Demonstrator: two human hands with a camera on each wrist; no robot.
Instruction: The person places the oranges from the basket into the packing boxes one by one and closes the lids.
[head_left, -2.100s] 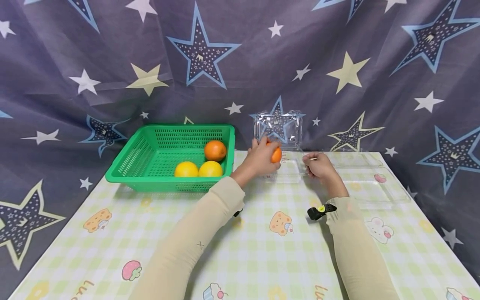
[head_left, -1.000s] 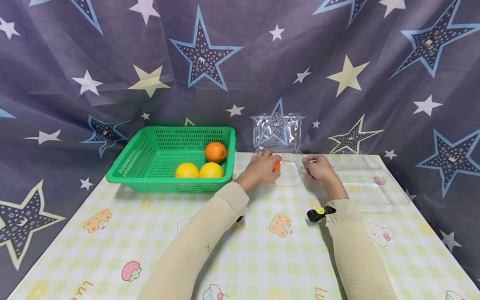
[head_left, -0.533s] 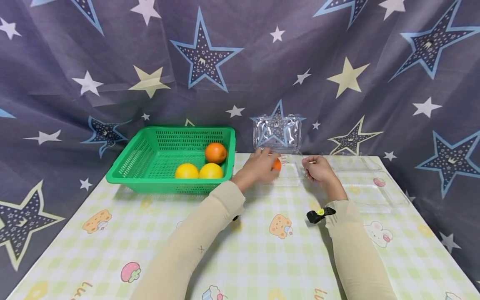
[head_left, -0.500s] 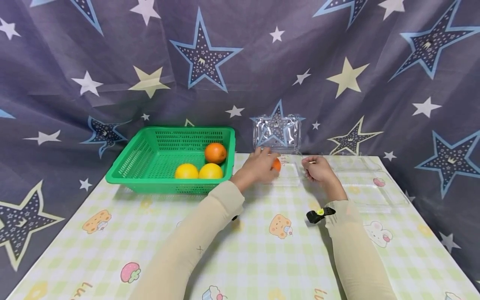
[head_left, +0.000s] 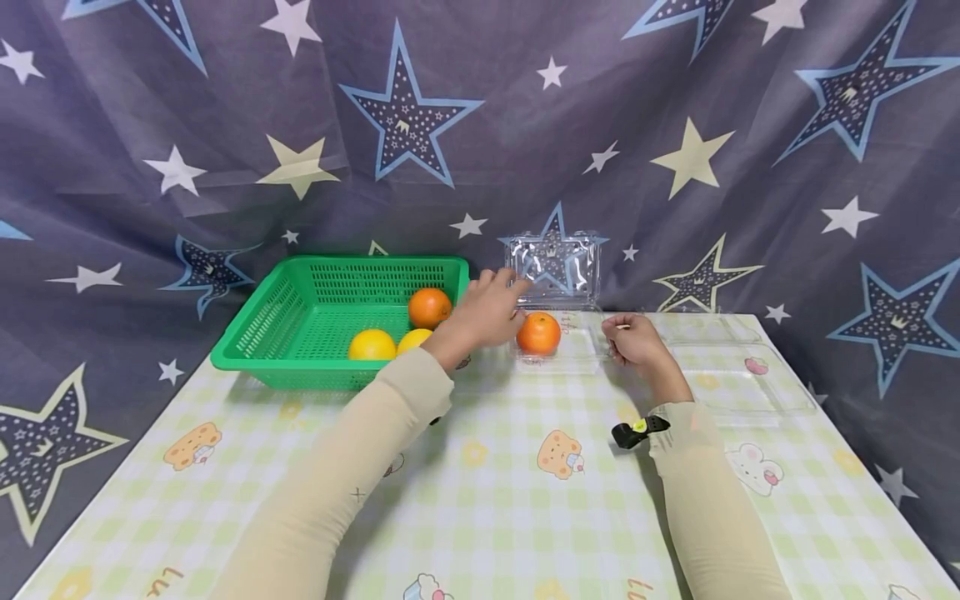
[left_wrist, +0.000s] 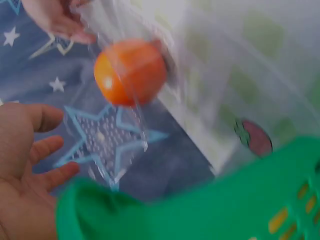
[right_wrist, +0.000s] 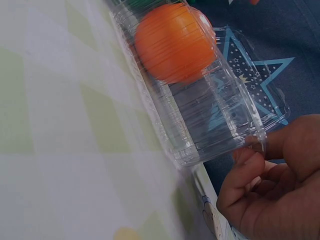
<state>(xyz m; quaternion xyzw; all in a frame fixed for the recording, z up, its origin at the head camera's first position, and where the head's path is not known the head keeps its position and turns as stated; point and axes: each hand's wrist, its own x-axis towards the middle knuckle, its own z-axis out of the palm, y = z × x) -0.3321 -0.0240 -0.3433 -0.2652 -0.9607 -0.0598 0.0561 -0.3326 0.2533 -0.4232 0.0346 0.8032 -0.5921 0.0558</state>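
Note:
An orange sits in the left part of a clear plastic clamshell container, whose hinged lid stands raised at the back. My right hand pinches the container's right rim between thumb and fingertips, which the right wrist view shows up close. My left hand is in the air between the orange and the green basket, apart from the fruit. Its fingers look spread with nothing in them in the left wrist view. Inside the basket lie another orange and two yellow fruits, one partly hidden by my left wrist.
More clear plastic packaging lies on the tabletop to the right of my right hand. A checked cloth covers the table, and a star-patterned curtain hangs right behind its back edge.
My left hand has lowered the orange into the container, let go of it and moved left toward the basket. My right hand has stayed at the rim.

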